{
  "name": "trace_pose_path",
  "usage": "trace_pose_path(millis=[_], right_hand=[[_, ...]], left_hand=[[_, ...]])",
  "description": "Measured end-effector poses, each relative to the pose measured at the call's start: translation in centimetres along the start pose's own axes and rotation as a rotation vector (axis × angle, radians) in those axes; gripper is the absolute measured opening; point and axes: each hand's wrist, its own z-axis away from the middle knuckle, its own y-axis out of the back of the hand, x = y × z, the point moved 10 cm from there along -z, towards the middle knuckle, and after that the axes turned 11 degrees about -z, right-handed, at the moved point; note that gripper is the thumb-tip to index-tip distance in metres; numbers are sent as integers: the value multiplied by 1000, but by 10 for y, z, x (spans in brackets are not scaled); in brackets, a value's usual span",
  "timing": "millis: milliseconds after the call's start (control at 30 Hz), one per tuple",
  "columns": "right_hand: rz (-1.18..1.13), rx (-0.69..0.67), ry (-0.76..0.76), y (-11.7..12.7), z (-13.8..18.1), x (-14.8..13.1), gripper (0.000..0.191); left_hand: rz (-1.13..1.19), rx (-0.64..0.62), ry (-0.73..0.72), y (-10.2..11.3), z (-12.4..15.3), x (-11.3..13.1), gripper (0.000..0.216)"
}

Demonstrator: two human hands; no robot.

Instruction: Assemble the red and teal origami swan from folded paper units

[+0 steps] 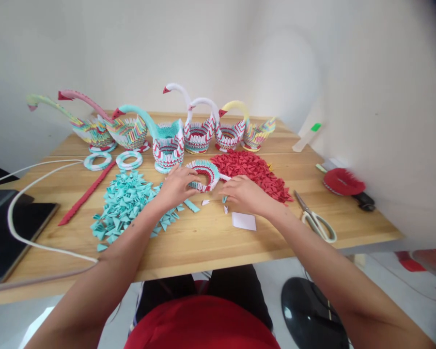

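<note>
Leaning over a wooden table (199,254) in a red top (199,322), with bare forearms resting past a small white paper rectangle (244,221) and, to the right, white-handled scissors (315,220). Flanked on the left by a heap of folded turquoise paper triangles (125,203), with a short turquoise strip (191,206) and loose white folded pieces (205,202) closer to the middle. Bending the fingers of the right hand (240,190) beside a slim white strip (224,177) and over a turquoise folded piece (224,199); impossible to tell whether pinching either or merely resting there. Holding the left side of a folded-paper ring (212,169), banded in turquoise, white and red, between curled fingers and thumb of the left hand (179,183). Set mid-table, between the turquoise heap and a red heap (254,172). Probably best steadied by light support on the wall near the working fingertips, without squeezing the interlocked points out of line. Backed, farther left, by a long red strip (87,194) and two turquoise-and-white rings (129,166), then by a row of folded-paper swans (169,154) before a pale wall (131,48).
</note>
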Motion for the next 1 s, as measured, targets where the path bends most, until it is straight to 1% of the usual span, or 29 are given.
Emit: trace_pose_path(millis=[267, 367, 467, 567, 633, 700, 767, 867, 933, 1000], right_hand=[[36, -70, -19, -11, -6, 0, 14], [19, -76, -31, -14, -6, 4, 11], [-2, -84, -17, -16, -4, 7, 12], [-10, -95, -3, -19, -1, 10, 9], [-15, -95, -15, -18, -1, 11, 7], [-29, -66, -53, -14, -1, 13, 9], [-95, -10, -108, -6, -2, 16, 11], [-324, 82, -203, 5, -3, 21, 16], [-471, 126, -256, 9, -4, 24, 17], [-556, 156, -282, 10, -6, 24, 18]], left_hand=[[-14, -15, 1, -1, 0, 3, 20], [-21, -5, -11, -1, 0, 4, 19], [-24, 0, -19, -1, -1, 5, 19], [-27, 4, -23, -2, -1, 5, 18], [-27, 6, -26, -2, -1, 5, 19], [-28, 7, -24, -2, -1, 5, 19], [-27, 14, -22, -3, -1, 5, 19], [-21, 32, -27, -3, -1, 6, 17], [-21, 38, -31, -3, -1, 6, 17], [-20, 39, -31, -4, -1, 7, 18]])
